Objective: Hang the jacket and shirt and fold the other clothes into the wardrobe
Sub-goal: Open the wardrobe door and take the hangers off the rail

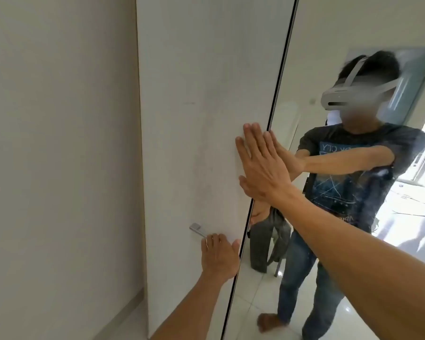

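1. At the front of the wardrobe, a white wardrobe door (pixel 194 119) fills the middle of the view. Its top and bottom are cut off by the frame, and the inside is hidden behind it.
2. The right hand (pixel 260 165) is laid flat against the door beside its right edge, with the fingers straight and released and nothing grasped.
3. The left hand (pixel 219 256) is placed lower down, its fingers (pixel 214 242) curled over the lower end of the metal handle (pixel 196 229). That end is covered, and only the upper end is seen.
4. A mirror panel (pixel 329 33) is set just right of the door, past a dark edge strip.
5. A grey garment (pixel 260 244) is seen only as a reflection in the mirror. It is draped over something that cannot be made out. Whether it is the jacket or the shirt cannot be told.
6. A plain wall (pixel 59 143) is seen to the left of the door.
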